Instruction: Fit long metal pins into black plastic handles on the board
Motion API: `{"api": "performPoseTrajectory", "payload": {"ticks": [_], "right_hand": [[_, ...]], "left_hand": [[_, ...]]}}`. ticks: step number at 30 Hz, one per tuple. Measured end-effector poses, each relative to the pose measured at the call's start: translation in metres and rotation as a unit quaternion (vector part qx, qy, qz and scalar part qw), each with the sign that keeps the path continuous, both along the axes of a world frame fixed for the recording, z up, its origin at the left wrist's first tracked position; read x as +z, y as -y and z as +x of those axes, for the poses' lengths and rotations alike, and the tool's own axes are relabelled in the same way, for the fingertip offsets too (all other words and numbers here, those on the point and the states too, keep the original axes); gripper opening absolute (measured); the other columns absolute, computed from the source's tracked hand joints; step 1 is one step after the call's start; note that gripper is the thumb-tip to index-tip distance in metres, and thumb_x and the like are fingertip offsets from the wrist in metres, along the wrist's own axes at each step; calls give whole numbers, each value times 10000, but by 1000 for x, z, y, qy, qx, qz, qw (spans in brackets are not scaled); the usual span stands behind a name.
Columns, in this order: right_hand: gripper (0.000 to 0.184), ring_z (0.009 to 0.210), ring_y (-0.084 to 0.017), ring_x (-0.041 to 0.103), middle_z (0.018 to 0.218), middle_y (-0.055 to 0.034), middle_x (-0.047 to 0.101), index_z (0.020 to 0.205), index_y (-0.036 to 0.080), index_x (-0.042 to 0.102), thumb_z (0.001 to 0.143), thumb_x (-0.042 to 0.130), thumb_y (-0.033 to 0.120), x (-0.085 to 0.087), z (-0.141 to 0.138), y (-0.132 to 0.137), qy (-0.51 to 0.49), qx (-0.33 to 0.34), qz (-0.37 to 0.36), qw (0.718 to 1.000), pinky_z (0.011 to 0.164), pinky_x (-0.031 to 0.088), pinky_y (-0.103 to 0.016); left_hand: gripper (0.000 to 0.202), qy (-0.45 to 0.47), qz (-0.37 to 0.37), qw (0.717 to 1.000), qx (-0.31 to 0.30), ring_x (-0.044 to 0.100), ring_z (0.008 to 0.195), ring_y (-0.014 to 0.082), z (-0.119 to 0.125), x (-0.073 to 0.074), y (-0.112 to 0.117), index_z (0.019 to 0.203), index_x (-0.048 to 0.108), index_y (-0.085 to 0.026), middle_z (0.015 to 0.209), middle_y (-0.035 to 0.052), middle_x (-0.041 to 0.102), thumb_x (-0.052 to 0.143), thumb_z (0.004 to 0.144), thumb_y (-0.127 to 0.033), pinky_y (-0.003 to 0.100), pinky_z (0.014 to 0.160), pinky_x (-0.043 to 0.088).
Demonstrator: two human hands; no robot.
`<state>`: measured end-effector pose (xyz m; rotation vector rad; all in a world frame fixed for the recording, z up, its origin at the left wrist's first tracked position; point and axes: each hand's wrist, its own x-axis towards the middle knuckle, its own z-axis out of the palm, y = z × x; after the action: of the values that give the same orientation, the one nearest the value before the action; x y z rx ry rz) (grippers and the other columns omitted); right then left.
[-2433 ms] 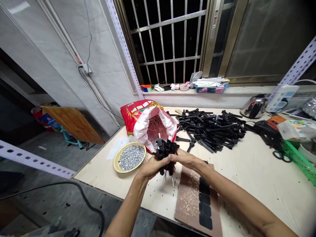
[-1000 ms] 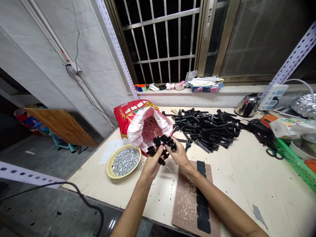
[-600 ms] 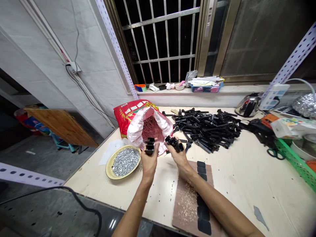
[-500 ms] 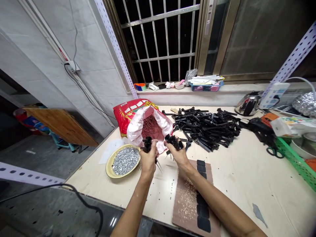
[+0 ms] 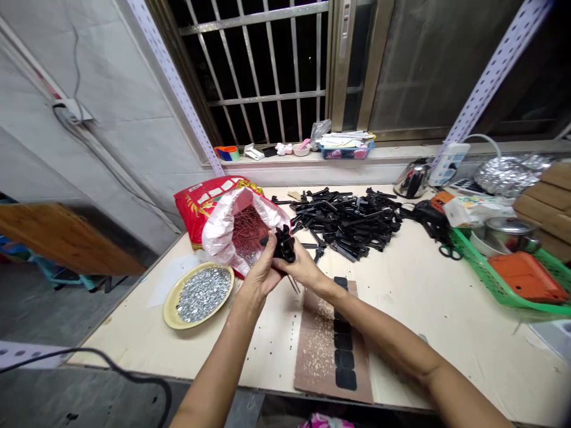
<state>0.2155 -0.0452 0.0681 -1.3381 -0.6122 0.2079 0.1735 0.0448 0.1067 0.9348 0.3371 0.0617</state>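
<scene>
Both hands meet in front of the open bag, gripping one bundle of black plastic parts point(image 5: 284, 242). My left hand point(image 5: 264, 270) is closed around the bundle's left side, and my right hand point(image 5: 302, 266) wraps its right side. Thin metal shafts stick out below the hands, pointing down toward the table. Just behind is the red bag point(image 5: 191, 208) with its white lining rolled back; long reddish-brown screws point(image 5: 250, 229) fill it. A yellow bowl point(image 5: 172, 318) of small silvery metal pieces point(image 5: 205, 292) stands left of my left hand.
A heap of black plastic parts point(image 5: 352, 220) lies behind my right hand. A brown board point(image 5: 312, 356) with black pads point(image 5: 344, 359) is at the front. Right are scissors point(image 5: 450, 252), a green basket point(image 5: 477, 276) and a kettle point(image 5: 413, 178). A perforated post point(image 5: 178, 89) rises at left.
My hands, apart before with a black bundle in each, have come together so the bundles form one. The whole view has swung to the right.
</scene>
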Motion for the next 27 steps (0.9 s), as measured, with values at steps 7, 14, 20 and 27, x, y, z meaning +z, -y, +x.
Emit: {"api": "performPoseTrajectory", "payload": {"ticks": [7, 14, 20, 27], "right_hand": [[346, 846, -195, 635, 908, -45, 686, 913, 167, 663, 655, 719, 390, 15, 3, 75, -214, -143, 197, 946, 773, 522, -327], [364, 835, -210, 646, 842, -31, 702, 839, 160, 684, 541, 799, 335, -32, 3, 187, -324, -299, 217, 871, 785, 523, -331], [515, 1012, -260, 605, 1057, -99, 642, 1014, 183, 609, 632, 711, 513, -79, -14, 260, -302, -406, 76, 859, 862, 508, -408], [594, 1095, -273, 527, 1261, -154, 492, 1302, 180, 451, 796, 591, 456, -77, -19, 320, 69, -513, -274, 811, 927, 440, -482]], "left_hand": [[1020, 56, 264, 949, -164, 433, 1263, 299, 24, 3, 56, 1402, 353, -210, 1411, 152, 427, 850, 512, -258, 376, 996, 389], [1017, 136, 533, 736, -394, 429, 1263, 320, 55, -54, 163, 1455, 66, -43, 1407, 233, 401, 684, 695, -317, 410, 1008, 365], [648, 158, 728, 511, -430, 597, 1059, 302, 62, -79, 212, 1421, 178, -77, 1188, 204, 599, 419, 885, -350, 388, 850, 448], [576, 177, 784, 454, -385, 603, 1004, 296, 65, -95, 217, 1417, 178, -128, 1130, 184, 575, 406, 915, -295, 414, 831, 452]]}}
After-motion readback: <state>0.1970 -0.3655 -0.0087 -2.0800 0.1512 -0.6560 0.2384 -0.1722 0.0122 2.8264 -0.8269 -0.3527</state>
